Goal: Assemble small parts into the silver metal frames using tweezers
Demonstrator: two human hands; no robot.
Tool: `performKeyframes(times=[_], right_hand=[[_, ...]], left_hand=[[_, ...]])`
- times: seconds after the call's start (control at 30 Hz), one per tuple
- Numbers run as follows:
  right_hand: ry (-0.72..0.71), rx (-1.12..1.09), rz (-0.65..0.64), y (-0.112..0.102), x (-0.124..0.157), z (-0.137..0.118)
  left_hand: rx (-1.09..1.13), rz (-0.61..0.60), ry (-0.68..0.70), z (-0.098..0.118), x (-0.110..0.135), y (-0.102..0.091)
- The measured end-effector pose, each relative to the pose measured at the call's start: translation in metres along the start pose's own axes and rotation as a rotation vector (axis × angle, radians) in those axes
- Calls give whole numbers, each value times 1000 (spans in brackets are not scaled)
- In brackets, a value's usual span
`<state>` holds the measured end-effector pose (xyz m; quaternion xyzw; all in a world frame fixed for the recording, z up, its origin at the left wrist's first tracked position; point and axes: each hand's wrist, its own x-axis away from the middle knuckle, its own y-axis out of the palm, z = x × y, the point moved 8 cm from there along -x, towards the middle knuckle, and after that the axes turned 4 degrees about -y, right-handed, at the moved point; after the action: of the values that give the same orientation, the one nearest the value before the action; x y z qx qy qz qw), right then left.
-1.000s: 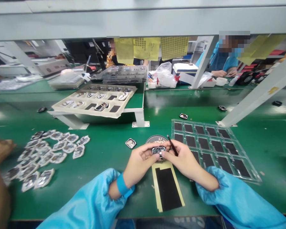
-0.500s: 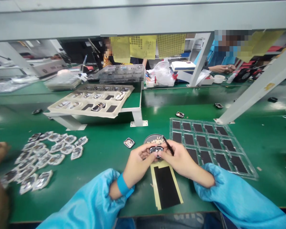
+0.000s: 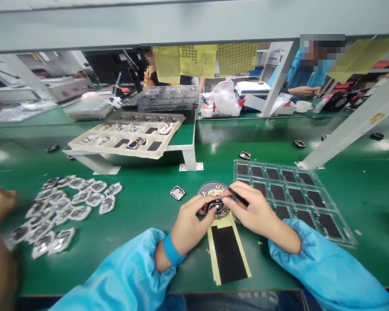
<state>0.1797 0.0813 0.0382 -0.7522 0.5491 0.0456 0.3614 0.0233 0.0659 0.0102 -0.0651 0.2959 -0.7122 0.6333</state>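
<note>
Between the fingers and thumb of my left hand [image 3: 194, 220] is a small black watch case [image 3: 215, 206], tilted above a round dish [image 3: 210, 186]. My right hand [image 3: 251, 209] has a slim black stick-like tool [image 3: 238, 196] lying across its fingers. The right thumb and fingertips are pinched together close to the right edge of the case; whether they hold a small part there is hidden. Small pale bits fill the dish. Just below it lies a yellow-edged sheet with a black pad [image 3: 230, 255]. Another watch case [image 3: 177, 193] lies to the left of the dish.
Many wrapped watch parts [image 3: 61, 209] lie on the left, beside another person's hand [image 3: 0, 205]. A clear tray [image 3: 352, 239] of black rectangles sits at right. On a raised stand is a beige tray [image 3: 145, 151]. A slanted white post [image 3: 346, 125] rises at right.
My right hand has moved slightly right, and its tool is now tilted flatter. The watch case has turned and tipped within my left hand. My view has shifted slightly.
</note>
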Motion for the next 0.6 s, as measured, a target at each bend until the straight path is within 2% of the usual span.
performKeyframes(times=[0.1,0.33,0.5,0.6], right_hand=[[-106,22,-24,4,3,-5],[-203,210,-129,13,11,-8],[-153,282,-219,22,10,-7],[-106,189,-195,20,5,-4]], left_hand=[[-33,1,11,1,1,0],[-71,-10,22,4,1,-1],[-43,3,6,2,1,-1],[52,13,-105,-9,-2,0]])
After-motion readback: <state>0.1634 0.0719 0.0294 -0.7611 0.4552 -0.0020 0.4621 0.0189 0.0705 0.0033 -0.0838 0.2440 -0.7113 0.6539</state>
